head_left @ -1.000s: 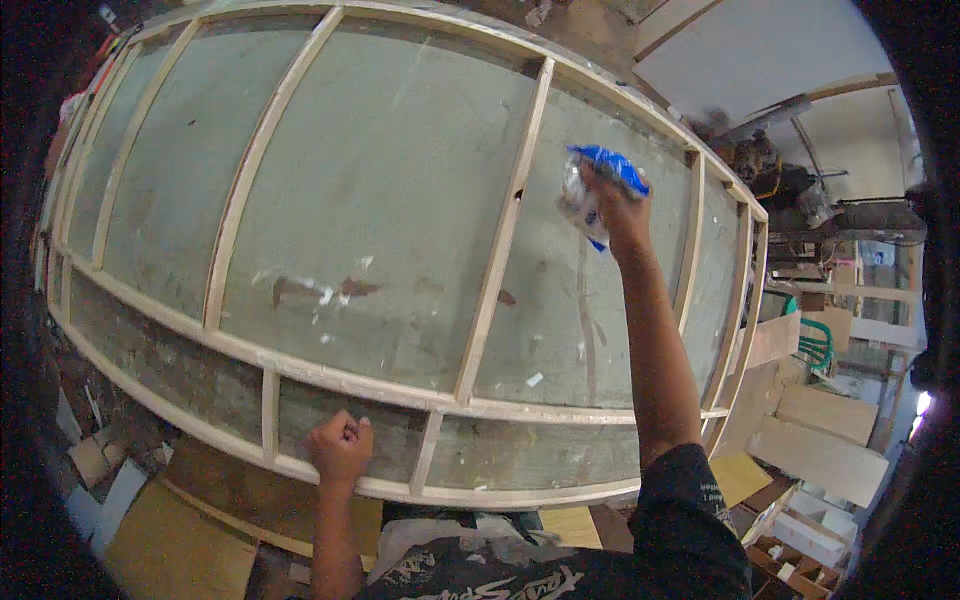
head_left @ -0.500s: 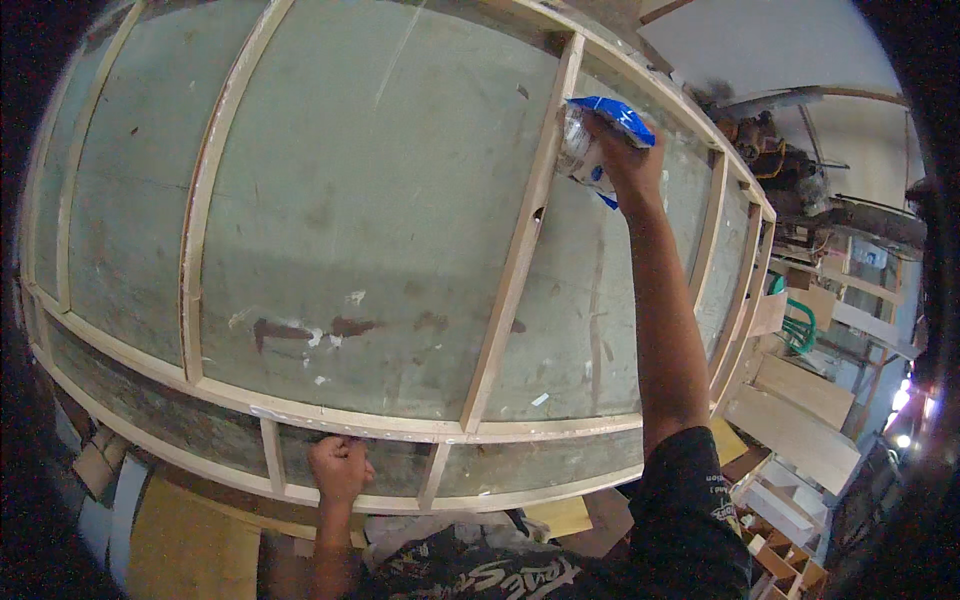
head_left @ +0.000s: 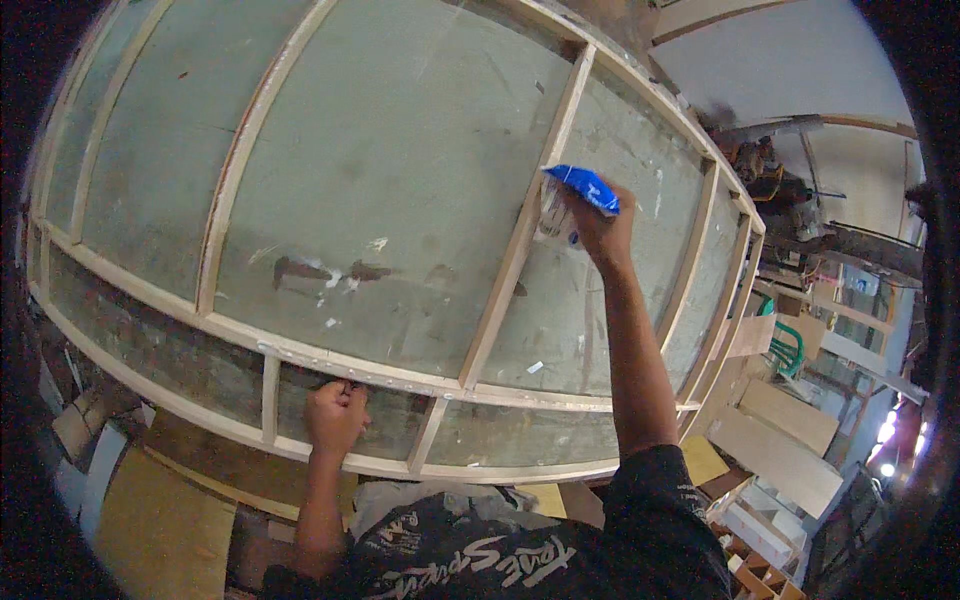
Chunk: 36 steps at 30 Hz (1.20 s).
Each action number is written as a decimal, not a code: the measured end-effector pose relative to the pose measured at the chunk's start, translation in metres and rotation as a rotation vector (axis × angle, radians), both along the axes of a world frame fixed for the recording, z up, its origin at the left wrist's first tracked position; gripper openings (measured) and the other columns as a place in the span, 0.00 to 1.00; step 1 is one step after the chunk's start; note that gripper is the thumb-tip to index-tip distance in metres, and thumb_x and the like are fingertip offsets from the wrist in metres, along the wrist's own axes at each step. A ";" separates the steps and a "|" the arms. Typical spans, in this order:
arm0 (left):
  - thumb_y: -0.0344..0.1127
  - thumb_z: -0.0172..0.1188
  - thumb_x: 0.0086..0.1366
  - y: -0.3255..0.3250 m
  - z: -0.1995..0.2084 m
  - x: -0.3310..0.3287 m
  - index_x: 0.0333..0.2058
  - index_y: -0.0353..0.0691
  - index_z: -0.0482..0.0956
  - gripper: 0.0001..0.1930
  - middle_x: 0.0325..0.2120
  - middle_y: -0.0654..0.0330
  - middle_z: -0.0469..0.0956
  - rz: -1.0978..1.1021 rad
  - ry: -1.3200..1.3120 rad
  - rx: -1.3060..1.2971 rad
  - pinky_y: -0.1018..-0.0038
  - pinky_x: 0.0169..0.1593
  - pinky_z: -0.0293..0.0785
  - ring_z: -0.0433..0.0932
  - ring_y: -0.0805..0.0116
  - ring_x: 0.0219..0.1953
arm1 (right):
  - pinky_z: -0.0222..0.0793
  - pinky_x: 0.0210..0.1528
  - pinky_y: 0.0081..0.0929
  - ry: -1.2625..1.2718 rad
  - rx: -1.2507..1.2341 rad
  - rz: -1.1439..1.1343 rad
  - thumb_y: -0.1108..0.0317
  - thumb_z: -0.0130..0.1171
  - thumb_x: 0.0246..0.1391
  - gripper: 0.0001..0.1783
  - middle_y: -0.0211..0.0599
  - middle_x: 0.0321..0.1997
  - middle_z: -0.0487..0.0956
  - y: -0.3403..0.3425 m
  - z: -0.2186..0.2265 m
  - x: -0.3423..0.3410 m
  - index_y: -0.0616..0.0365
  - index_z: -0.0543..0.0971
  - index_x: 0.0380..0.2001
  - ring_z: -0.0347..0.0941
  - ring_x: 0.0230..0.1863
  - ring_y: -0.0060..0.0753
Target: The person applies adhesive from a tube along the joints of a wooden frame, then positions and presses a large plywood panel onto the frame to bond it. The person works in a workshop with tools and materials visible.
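A blue-and-white plastic pouch (head_left: pixel 588 190) is gripped in my right hand (head_left: pixel 610 232), its lower end at a wooden crossbar (head_left: pixel 500 287). The crossbar belongs to a large, light wooden frame (head_left: pixel 165 301) lying over a grey-green surface (head_left: pixel 400 130). Whitish dabs run along the frame's near lengthwise rail (head_left: pixel 385 378). Just on my side of that rail, my left hand (head_left: pixel 335 415) is closed, fingers curled together; whether anything is inside them cannot be made out. My right forearm reaches across the frame's right part.
Boards (head_left: pixel 785 445) lean or lie at the right, beside a green coiled or looped object (head_left: pixel 787 347). Dark machinery (head_left: pixel 765 170) stands at the far right. A yellowish board (head_left: pixel 165 530) lies below the frame's near left edge.
My right hand has brought the pouch nearer to me along the crossbar. My left hand stays closed by the near rail. The whole view has shifted slightly.
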<state>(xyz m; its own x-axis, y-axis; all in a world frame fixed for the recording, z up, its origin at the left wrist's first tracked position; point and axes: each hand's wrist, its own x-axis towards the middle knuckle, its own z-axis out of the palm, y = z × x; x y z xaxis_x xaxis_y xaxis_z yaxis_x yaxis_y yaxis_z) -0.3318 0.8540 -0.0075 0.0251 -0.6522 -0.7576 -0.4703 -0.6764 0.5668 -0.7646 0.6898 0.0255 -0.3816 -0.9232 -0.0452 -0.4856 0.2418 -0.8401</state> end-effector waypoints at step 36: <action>0.59 0.75 0.58 0.168 0.034 -0.086 0.69 0.36 0.58 0.51 0.62 0.51 0.70 -0.612 0.811 -0.454 0.60 0.69 0.61 0.68 0.60 0.65 | 0.68 0.63 0.34 -0.484 -0.224 -0.102 0.76 0.64 0.60 0.28 0.40 0.60 0.78 0.413 0.088 0.209 0.58 0.73 0.63 0.73 0.60 0.32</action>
